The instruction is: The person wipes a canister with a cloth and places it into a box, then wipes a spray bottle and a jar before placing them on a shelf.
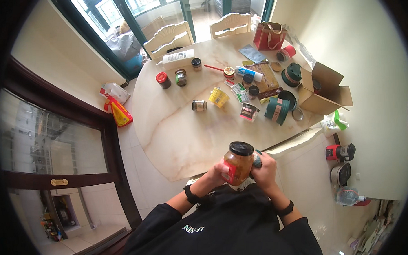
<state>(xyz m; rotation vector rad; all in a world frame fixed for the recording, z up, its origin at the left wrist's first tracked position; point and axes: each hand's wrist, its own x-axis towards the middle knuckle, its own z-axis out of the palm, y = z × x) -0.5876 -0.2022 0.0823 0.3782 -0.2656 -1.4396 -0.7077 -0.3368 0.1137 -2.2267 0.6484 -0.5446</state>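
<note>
Above the near edge of the table, a big glass jar (240, 166) with a black lid, a red label and orange-brown contents stands upright in my left hand (216, 173). The fingers of that hand are wrapped round its left side. On the jar's other side, my right hand (265, 169) is closed on a small dark green, speckled thing (257, 160), which may be a cloth or pad. It lies against or very close to the jar's glass; I cannot tell which. Part of it is hidden by my fingers.
Across the marble-look table (168, 142) are a small jar (199, 105), a yellow packet (218, 97), a black-and-pink tub (249, 111), a green canister (276, 110) and a red-lidded jar (163, 80). An open cardboard box (319, 94) and a red gift bag (269, 36) stand at the right.
</note>
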